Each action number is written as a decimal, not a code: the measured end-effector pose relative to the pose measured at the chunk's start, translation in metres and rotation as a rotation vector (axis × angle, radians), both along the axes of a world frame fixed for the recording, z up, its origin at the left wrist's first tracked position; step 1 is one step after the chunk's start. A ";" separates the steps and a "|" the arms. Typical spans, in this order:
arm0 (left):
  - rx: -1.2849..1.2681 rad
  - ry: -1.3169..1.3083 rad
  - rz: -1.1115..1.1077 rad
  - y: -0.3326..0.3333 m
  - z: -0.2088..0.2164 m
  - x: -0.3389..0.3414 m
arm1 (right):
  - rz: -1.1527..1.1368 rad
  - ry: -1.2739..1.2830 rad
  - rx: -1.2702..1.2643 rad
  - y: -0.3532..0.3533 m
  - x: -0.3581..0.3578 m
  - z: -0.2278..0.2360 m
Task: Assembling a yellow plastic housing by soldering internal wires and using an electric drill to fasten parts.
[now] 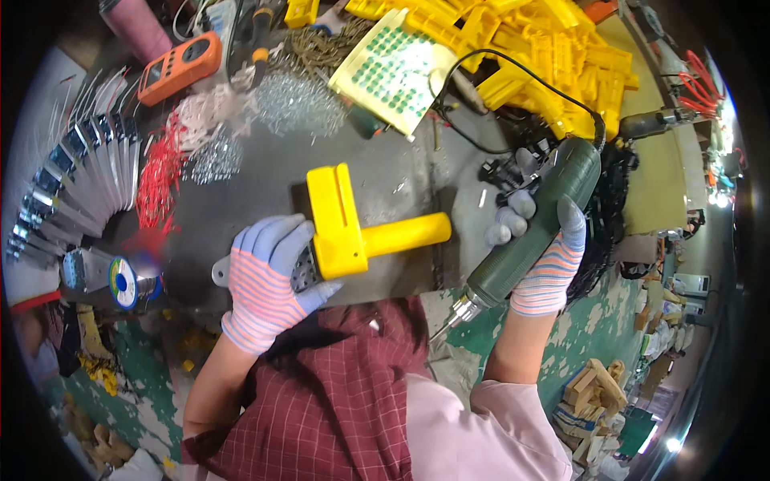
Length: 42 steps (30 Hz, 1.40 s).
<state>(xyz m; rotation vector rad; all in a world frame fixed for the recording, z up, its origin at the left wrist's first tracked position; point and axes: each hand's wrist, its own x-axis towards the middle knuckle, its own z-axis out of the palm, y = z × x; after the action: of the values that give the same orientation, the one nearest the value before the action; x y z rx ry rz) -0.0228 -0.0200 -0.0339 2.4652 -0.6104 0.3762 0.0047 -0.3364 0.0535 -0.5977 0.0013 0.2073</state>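
My left hand (265, 276), in a striped glove with grey-blue fingertips, is closed around the base of a yellow plastic housing (341, 228). Its tube-like handle points right over the dark workbench. Between thumb and fingers shows a grey piece with holes (304, 271), partly hidden by the hand; a metal tab (220, 272) sticks out on the other side. In my right hand (549, 272), gloved alike, is a dark green electric screwdriver (536, 220), tilted so its bit (443, 327) points down and left, apart from the housing. A black cord runs from its upper end.
Yellow plastic parts (553, 56) are heaped at the far right. Loose screws (297, 104), red wires (159, 188) and an orange multimeter (180, 68) lie far left. A tray with green dots (393, 72) sits at the back. A solder spool (132, 282) stands near left.
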 end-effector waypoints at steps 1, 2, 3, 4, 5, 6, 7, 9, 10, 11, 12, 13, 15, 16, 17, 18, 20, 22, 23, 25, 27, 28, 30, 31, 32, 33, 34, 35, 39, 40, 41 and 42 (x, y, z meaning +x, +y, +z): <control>-0.012 -0.014 -0.007 -0.001 0.000 0.001 | -0.154 0.071 -0.157 0.006 -0.005 0.003; -0.025 -0.029 -0.014 -0.001 0.001 0.001 | -0.304 0.143 -0.317 0.011 -0.011 0.002; -0.013 -0.028 -0.014 -0.001 -0.001 0.001 | -0.269 0.183 0.070 0.006 -0.009 0.000; -0.002 -0.018 -0.012 0.000 -0.002 0.001 | -0.297 0.106 0.052 0.006 -0.008 0.005; 0.003 -0.030 -0.015 0.001 -0.004 0.001 | -0.393 0.112 0.016 0.006 -0.010 0.007; 0.009 -0.043 -0.013 0.001 -0.004 0.001 | -0.484 0.118 -0.019 0.003 -0.009 0.005; 0.006 -0.042 -0.012 0.000 -0.004 0.001 | -0.452 0.156 0.034 0.001 -0.009 0.002; 0.016 -0.035 -0.011 0.000 -0.004 -0.001 | -0.411 0.090 0.101 -0.004 -0.010 -0.019; 0.015 -0.035 -0.015 0.000 -0.004 -0.001 | -0.376 0.016 0.160 -0.005 -0.011 -0.027; 0.022 -0.030 -0.014 0.000 -0.004 -0.001 | -0.425 0.058 0.179 -0.003 -0.013 -0.034; 0.016 -0.036 -0.024 0.001 -0.004 -0.001 | -0.426 0.065 0.184 0.000 -0.014 -0.039; 0.011 -0.041 -0.033 0.001 -0.004 -0.001 | -0.462 0.092 0.186 0.002 -0.014 -0.044; 0.012 -0.031 -0.040 0.002 -0.005 -0.001 | -0.509 0.124 0.187 0.010 -0.013 -0.049; 0.006 -0.027 -0.045 0.002 -0.005 0.000 | -0.508 0.129 0.190 0.011 -0.013 -0.051; 0.010 -0.023 -0.045 0.002 -0.005 0.000 | -0.538 0.136 0.167 0.012 -0.014 -0.052; 0.008 -0.021 -0.050 0.002 -0.005 0.000 | -0.564 0.142 0.145 0.013 -0.013 -0.054; 0.007 -0.018 -0.052 0.002 -0.005 0.000 | -0.545 0.130 0.161 0.015 -0.013 -0.059; 0.002 -0.024 -0.055 0.001 -0.004 0.000 | -0.528 0.117 0.176 0.019 -0.011 -0.060; 0.004 -0.022 -0.053 0.001 -0.003 0.001 | -0.543 0.150 0.167 0.022 -0.010 -0.058; 0.007 -0.043 -0.045 0.001 -0.003 0.000 | -0.556 0.185 0.157 0.025 -0.009 -0.059; 0.008 -0.038 -0.050 0.002 -0.002 0.001 | -0.551 0.194 0.200 0.026 -0.007 -0.060; 0.010 -0.034 -0.057 0.002 -0.002 0.001 | -0.543 0.195 0.200 0.027 -0.007 -0.060; 0.015 -0.046 -0.050 0.002 -0.001 0.001 | -0.484 0.132 0.242 0.029 -0.009 -0.059; 0.020 -0.059 -0.051 0.002 -0.001 0.000 | -0.473 0.134 0.244 0.030 -0.010 -0.059; 0.024 -0.059 -0.039 0.003 0.000 0.000 | -0.474 0.138 0.224 0.031 -0.010 -0.059; 0.026 -0.057 -0.045 0.004 0.001 0.001 | -0.475 0.139 0.204 0.031 -0.009 -0.060; 0.029 -0.055 -0.050 0.005 0.002 0.002 | -0.474 0.139 0.185 0.030 -0.009 -0.060; 0.027 -0.037 -0.056 0.006 0.000 0.001 | -0.469 0.145 0.209 0.027 -0.009 -0.061; 0.016 -0.003 -0.041 0.011 -0.003 0.001 | -0.475 0.117 0.213 0.032 -0.008 -0.059; 0.018 -0.005 -0.028 0.012 -0.002 0.000 | -0.461 0.117 0.214 0.033 -0.007 -0.060; 0.016 0.013 -0.033 0.013 0.000 -0.001 | -0.455 0.099 0.202 0.032 -0.006 -0.062; 0.012 0.031 -0.042 0.013 0.002 0.000 | -0.454 0.081 0.190 0.030 -0.006 -0.063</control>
<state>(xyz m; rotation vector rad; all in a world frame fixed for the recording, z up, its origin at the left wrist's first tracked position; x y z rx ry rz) -0.0233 -0.0068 -0.0315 2.4612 -0.6524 0.3176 -0.0011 -0.3061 -0.0092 -0.3864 0.1919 -0.2077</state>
